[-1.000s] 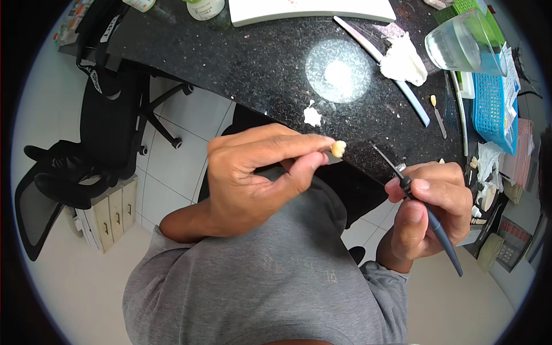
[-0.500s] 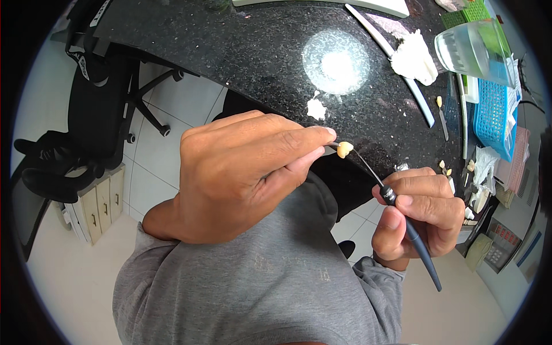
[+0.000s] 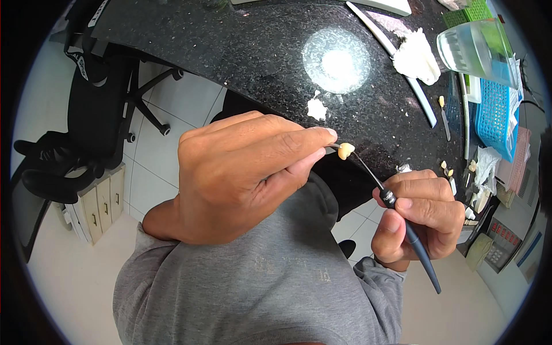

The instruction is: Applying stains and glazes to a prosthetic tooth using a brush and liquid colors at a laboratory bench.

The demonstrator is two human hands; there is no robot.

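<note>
My left hand [image 3: 247,172] pinches a thin metal holder [image 3: 333,145] between thumb and forefinger; most of the holder is hidden in the hand. At its end sits a small yellowish dental crown [image 3: 346,150], held in the air past the bench edge. My right hand [image 3: 422,213] grips a slim dark-handled dental instrument [image 3: 418,244] like a pen. The instrument's thin pointed end reaches up to the crown's right side; whether it touches cannot be made out.
On the black speckled bench [image 3: 253,52] lie a white powdery patch [image 3: 316,108], a crumpled white tissue [image 3: 417,57] and a long grey strip [image 3: 422,100]. A glass of water [image 3: 474,52], a blue basket [image 3: 494,112] and more small crowns [image 3: 447,168] stand right. An office chair [image 3: 95,115] is left.
The crown has turned a little on its holder, showing a smoother, rounder side. The instrument's end has shifted slightly left and down. Both hands keep their grips.
</note>
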